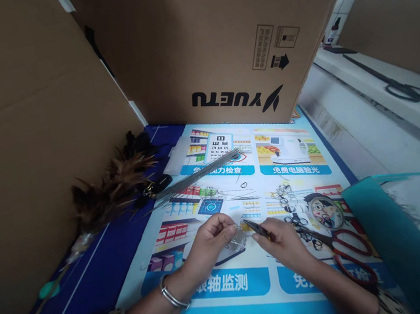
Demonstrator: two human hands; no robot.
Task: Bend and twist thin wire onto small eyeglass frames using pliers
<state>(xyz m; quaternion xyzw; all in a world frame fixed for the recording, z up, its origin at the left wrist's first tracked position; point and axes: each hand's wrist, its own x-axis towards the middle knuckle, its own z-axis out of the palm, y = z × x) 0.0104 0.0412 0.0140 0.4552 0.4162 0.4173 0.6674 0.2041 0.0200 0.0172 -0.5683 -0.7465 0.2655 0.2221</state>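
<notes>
My left hand [213, 240], with silver bangles at its wrist, pinches a small round piece of thin wire [237, 240] between thumb and fingers. Just to the right, my right hand [280, 239] is wrapped round black-tipped pliers [257, 228], whose nose points up and left towards the wire piece. Whether the tip touches the wire is too small to tell. A bundle of long straight wires [200, 174] lies beyond both hands. Small wire loops and dark rings [288, 200] are scattered beyond and right of my right hand.
Red-handled scissors [351, 244] and a round clear dish [325, 211] lie at the right, beside a teal box [405, 247]. Brown feathers [113, 187] stand at the left. Cardboard panels [212, 32] rise behind and left. Black scissors [405, 89] rest on the right ledge.
</notes>
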